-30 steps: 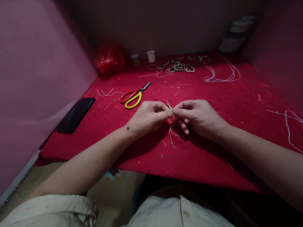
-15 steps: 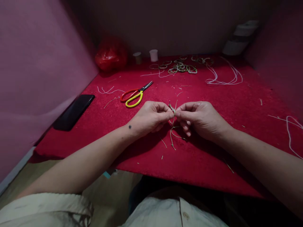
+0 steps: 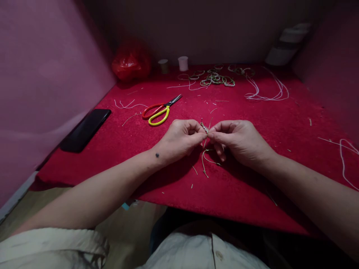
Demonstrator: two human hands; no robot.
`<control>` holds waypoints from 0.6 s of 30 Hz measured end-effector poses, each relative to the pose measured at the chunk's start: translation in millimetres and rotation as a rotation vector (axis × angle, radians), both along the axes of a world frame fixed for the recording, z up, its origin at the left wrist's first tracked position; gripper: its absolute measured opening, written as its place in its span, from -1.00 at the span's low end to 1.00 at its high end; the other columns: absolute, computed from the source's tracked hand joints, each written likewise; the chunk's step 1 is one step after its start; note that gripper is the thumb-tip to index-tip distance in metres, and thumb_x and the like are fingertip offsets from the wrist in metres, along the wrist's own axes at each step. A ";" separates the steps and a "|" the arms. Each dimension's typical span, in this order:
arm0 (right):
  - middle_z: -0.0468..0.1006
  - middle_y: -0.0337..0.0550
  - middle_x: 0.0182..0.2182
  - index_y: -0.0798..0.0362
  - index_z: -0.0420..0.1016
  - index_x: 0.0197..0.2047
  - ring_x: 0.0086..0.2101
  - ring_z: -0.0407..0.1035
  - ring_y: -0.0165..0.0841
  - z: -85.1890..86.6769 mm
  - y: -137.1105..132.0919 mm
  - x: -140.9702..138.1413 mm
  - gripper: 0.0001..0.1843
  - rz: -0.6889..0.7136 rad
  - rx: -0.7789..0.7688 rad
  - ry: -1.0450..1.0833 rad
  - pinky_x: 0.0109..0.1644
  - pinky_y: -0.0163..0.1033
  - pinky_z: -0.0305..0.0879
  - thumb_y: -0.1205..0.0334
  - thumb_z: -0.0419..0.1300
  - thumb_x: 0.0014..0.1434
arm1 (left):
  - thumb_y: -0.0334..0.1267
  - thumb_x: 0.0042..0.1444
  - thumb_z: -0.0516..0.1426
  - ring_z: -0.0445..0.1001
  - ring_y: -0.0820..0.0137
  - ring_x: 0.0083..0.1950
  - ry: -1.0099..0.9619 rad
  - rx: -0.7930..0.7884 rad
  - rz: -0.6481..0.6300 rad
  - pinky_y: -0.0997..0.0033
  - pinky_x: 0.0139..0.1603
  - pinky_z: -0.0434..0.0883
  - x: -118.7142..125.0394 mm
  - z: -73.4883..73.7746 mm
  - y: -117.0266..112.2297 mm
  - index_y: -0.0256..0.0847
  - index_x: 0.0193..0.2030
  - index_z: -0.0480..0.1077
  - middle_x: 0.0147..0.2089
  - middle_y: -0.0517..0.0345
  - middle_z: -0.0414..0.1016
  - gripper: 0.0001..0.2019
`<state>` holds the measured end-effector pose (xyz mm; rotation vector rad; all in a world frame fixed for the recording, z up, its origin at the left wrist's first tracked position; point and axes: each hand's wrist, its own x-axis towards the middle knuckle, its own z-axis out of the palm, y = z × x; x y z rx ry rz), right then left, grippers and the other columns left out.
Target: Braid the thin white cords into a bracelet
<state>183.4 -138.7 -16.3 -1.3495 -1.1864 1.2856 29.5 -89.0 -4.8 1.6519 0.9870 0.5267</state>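
Observation:
My left hand and my right hand meet fingertip to fingertip over the red cloth. Both pinch a small braided cord piece between thumb and forefinger. Its loose pale strands hang down onto the cloth below my fingers. Other fingers of both hands are curled in.
Scissors with one red and one yellow handle lie left of my hands. A black phone rests at the cloth's left edge. At the back lie finished braided loops, white cords, two small cups and a red bag. More white cord lies at right.
My hands stay pinched on the cord with only slight finger shifts; the short upper strand end has changed angle. The view has drifted a little.

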 end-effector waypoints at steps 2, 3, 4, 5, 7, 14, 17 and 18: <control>0.38 -0.29 -0.78 0.13 0.45 -0.53 -0.78 0.22 -0.53 0.4 -0.4 0.0 -0.83 -0.010 -0.001 -0.003 -0.73 -0.43 0.10 0.32 0.22 0.08 | -0.45 0.10 0.11 0.12 0.67 -0.74 0.005 0.015 0.000 0.65 -0.74 0.06 0.5 0.0 0.1 -0.30 -0.45 0.35 -0.73 0.39 0.18 -0.88; 0.38 -0.29 -0.78 0.12 0.44 -0.53 -0.78 0.21 -0.53 0.9 -0.6 -0.2 -0.83 -0.019 -0.005 -0.013 -0.74 -0.43 0.10 0.33 0.22 0.08 | -0.45 0.10 0.11 0.13 0.67 -0.74 0.007 0.022 0.000 0.65 -0.74 0.06 0.7 0.1 0.3 -0.30 -0.45 0.35 -0.72 0.39 0.19 -0.89; 0.38 -0.29 -0.78 0.12 0.43 -0.53 -0.79 0.21 -0.53 1.5 -0.9 -0.5 -0.83 -0.029 -0.009 -0.024 -0.74 -0.43 0.10 0.33 0.22 0.08 | -0.45 0.09 0.11 0.13 0.67 -0.74 0.007 0.029 -0.001 0.65 -0.74 0.06 0.8 0.1 0.5 -0.30 -0.45 0.35 -0.72 0.39 0.19 -0.89; 0.38 -0.30 -0.78 0.12 0.43 -0.53 -0.79 0.21 -0.53 2.2 -1.1 -0.7 -0.83 -0.036 -0.012 -0.033 -0.74 -0.43 0.10 0.34 0.22 0.08 | -0.45 0.09 0.11 0.13 0.67 -0.74 0.003 0.034 -0.002 0.66 -0.74 0.06 0.7 0.0 0.7 -0.29 -0.45 0.35 -0.71 0.39 0.20 -0.89; 0.37 -0.30 -0.78 0.11 0.42 -0.54 -0.79 0.21 -0.53 3.2 -1.5 -1.0 -0.82 -0.040 -0.010 -0.036 -0.74 -0.43 0.09 0.33 0.22 0.08 | -0.44 0.09 0.12 0.14 0.67 -0.74 -0.009 0.040 -0.006 0.66 -0.74 0.07 0.3 0.0 1.2 -0.29 -0.44 0.34 -0.70 0.39 0.21 -0.90; 0.36 -0.30 -0.79 0.11 0.44 -0.54 -0.79 0.18 -0.53 1.2 -1.4 1.2 -0.83 -0.021 0.005 -0.032 -0.74 -0.42 0.06 0.30 0.24 0.07 | -0.47 0.11 0.10 0.14 0.66 -0.75 -0.039 -0.018 -0.032 0.65 -0.74 0.07 -0.7 1.7 0.3 -0.31 -0.42 0.37 -0.72 0.39 0.22 -0.90; 0.36 -0.30 -0.78 0.10 0.44 -0.54 -0.79 0.18 -0.53 -0.8 -1.2 2.8 -0.83 -0.019 0.006 -0.012 -0.74 -0.41 0.04 0.29 0.24 0.06 | -0.48 0.10 0.11 0.13 0.67 -0.76 -0.059 -0.050 -0.027 0.65 -0.74 0.05 -0.3 4.2 -0.4 -0.31 -0.43 0.37 -0.74 0.39 0.21 -0.89; 0.36 -0.30 -0.78 0.10 0.44 -0.54 -0.79 0.17 -0.53 -1.4 -1.1 3.4 -0.83 -0.017 0.009 0.000 -0.74 -0.41 0.03 0.29 0.24 0.06 | -0.48 0.10 0.12 0.12 0.67 -0.76 -0.063 -0.062 -0.024 0.65 -0.74 0.04 -0.2 5.2 -0.5 -0.31 -0.44 0.37 -0.74 0.39 0.21 -0.89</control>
